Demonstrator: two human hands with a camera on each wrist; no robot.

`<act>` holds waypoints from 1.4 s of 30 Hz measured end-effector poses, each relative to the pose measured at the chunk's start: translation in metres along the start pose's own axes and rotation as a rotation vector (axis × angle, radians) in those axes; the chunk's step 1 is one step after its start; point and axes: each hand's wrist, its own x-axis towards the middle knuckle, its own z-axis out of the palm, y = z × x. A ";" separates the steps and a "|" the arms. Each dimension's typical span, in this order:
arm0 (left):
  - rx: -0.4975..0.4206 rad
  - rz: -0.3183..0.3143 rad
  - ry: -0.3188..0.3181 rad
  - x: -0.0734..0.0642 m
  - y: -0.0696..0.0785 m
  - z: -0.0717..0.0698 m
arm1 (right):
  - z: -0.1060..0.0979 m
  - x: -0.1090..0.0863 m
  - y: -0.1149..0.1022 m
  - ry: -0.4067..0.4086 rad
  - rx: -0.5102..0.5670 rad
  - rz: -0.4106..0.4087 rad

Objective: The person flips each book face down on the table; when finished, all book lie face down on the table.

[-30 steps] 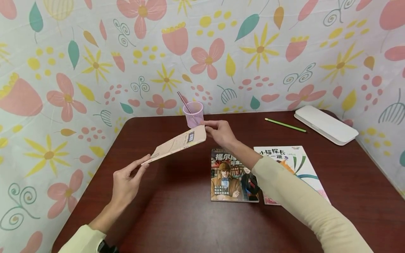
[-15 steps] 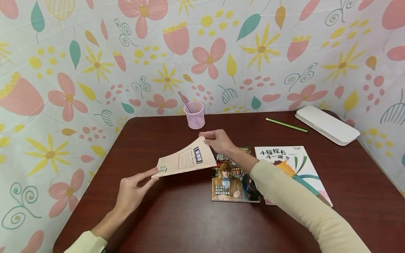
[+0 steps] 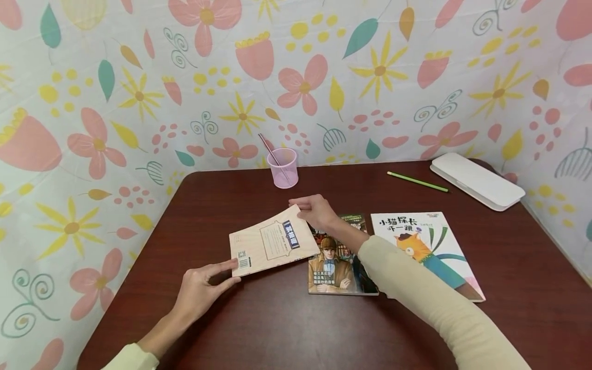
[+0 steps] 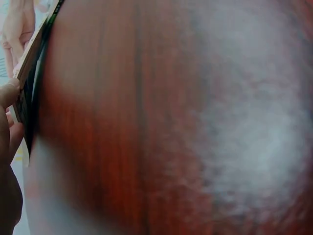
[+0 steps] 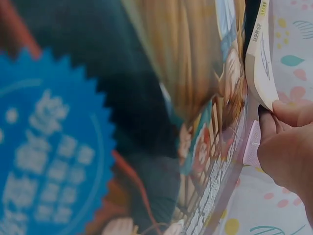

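A thin paperback book is held up over the table's middle, its cream back cover facing up with a barcode at the lower left. My left hand pinches it by that lower left corner, thumb below and fingers on the cover. At the opposite upper corner, my right hand pinches the edge. The right wrist view shows that corner of the book curling between thumb and fingers. Partly behind my right forearm lies a detective book with a man in a cap; the held book's right edge overlaps it in the head view.
A white picture book with an orange cat lies to the right, partly under my sleeve. Behind are a pink mesh pen cup holding a striped stick, a green pencil and a white case. A flowered cloth hangs along the table's back.
The book has come down and toward me, its back cover turning to face up more fully. My right hand has moved away from the pen cup; my left has shifted slightly right and nearer.
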 end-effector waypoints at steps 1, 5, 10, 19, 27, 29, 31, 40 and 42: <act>0.012 0.013 -0.004 -0.001 0.000 0.001 | 0.000 0.001 0.000 -0.001 -0.021 -0.004; 0.052 0.054 -0.045 -0.004 -0.001 0.003 | 0.001 0.003 -0.002 -0.026 -0.097 -0.022; 0.104 0.129 -0.069 -0.007 -0.003 0.008 | 0.001 0.003 -0.003 -0.083 -0.180 -0.047; 0.090 0.174 -0.091 -0.009 -0.004 0.010 | 0.001 0.002 0.000 -0.126 -0.262 -0.041; 0.105 0.214 -0.115 -0.005 -0.006 0.011 | 0.003 0.004 0.000 -0.082 -0.404 -0.082; 0.116 0.209 -0.136 -0.002 -0.006 0.009 | 0.003 0.003 0.000 -0.073 -0.426 -0.091; 0.114 0.191 -0.156 0.002 -0.007 0.006 | 0.003 0.003 -0.001 -0.068 -0.432 -0.098; 0.102 0.035 -0.290 0.035 -0.014 -0.014 | 0.008 -0.011 -0.011 -0.087 -0.423 -0.142; 0.101 -0.019 -0.352 0.041 -0.017 -0.016 | 0.010 -0.017 -0.013 -0.105 -0.418 -0.146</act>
